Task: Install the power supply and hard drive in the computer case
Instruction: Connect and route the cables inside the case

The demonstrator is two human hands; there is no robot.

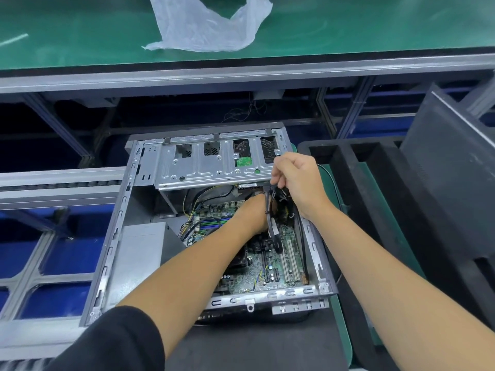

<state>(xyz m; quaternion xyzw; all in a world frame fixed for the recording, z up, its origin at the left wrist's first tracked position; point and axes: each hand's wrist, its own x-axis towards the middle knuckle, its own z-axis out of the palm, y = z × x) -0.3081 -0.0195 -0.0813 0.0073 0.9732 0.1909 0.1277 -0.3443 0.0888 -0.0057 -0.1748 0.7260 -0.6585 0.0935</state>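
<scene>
Black cables point(273, 223) (bundled) cross motherboard point(267, 269); plastic bag point(209, 25) beyond case point(112, 250).

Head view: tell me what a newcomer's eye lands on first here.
The open computer case at centre draws the eye, its green motherboard exposed and both hands reaching inside. The right hand grips a bundle of black cables beside the silver drive cage, while the left hand reaches deeper, its fingers hidden. At the top, a crumpled plastic bag lies on the green bench.
</scene>
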